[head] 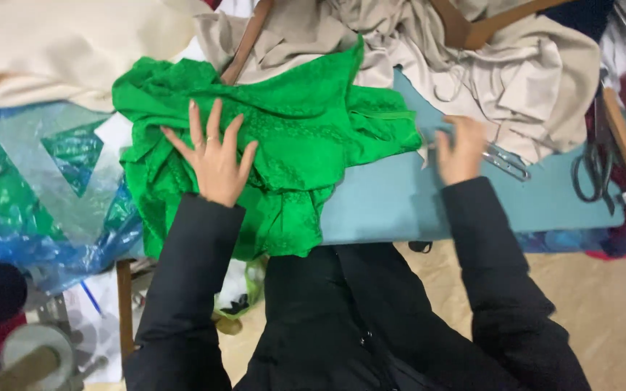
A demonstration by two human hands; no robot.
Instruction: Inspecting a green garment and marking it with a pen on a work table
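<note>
Pressing flat, fingers spread wide and grasping nothing, the left hand (pixel 215 156) lies on the crumpled bright green patterned fabric (pixel 291 137), which is heaped on the near left part of the light blue table surface (pixel 393 203) and spills over its front edge. Black jacket sleeves (pixel 182 289) fill the near foreground. Over on the right, the right hand (pixel 461 148) sits blurred at the cloth's right edge, fingers curled by a pair of silver metal scissors (pixel 505 159) lying on the blue surface; whether it grips them I cannot tell.

Left of the green cloth, a crinkled blue clear plastic bag (pixel 30 195) holds more green material, with a clear plastic triangle ruler (pixel 52 166) lying on top. At the near left corner, papers and a pen (pixel 92 297) sit low beside a round spool-like object (pixel 30 355).

Farther back, rumpled beige cloth (pixel 516 65) crowds the table's far side, with wooden hangers (pixel 472 29) poking out of it. A cream fabric (pixel 59 43) covers the far left. On the far right edge lie dark-handled shears (pixel 592 170) next to a wooden strip (pixel 624 134).
</note>
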